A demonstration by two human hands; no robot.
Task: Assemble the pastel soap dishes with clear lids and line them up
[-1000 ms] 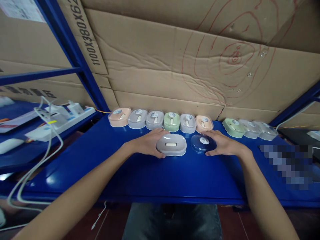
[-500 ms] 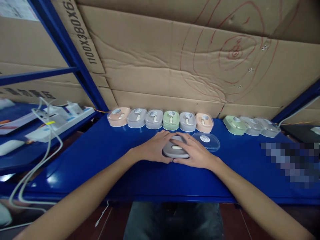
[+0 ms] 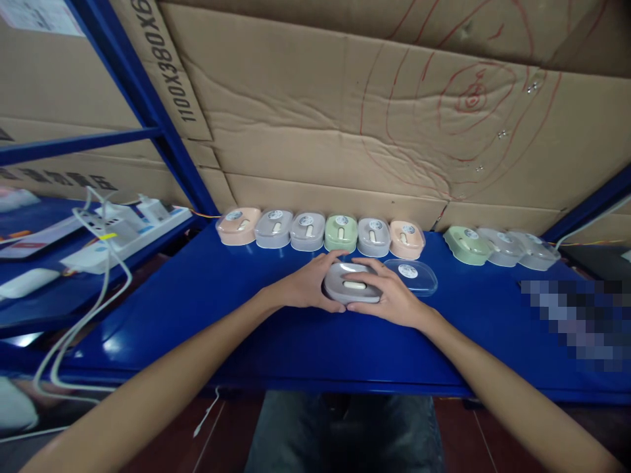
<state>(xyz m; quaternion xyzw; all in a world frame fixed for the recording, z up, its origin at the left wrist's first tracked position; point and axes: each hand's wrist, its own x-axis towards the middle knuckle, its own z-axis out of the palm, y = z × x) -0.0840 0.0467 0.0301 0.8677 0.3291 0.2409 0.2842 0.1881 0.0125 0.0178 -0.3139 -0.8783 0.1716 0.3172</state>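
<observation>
The right hand has left the clear lid on the worktop and now joins the left hand, both sets of fingers closed around the grey soap box.

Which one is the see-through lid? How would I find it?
Look at the blue table, where a row of lidded soap boxes lines the cardboard wall. Just in front of that row, beside the right hand, lies the clear lid. Unlike its pastel neighbours, it lies flat and alone, with the blue showing through and a round white sticker on top.
</observation>
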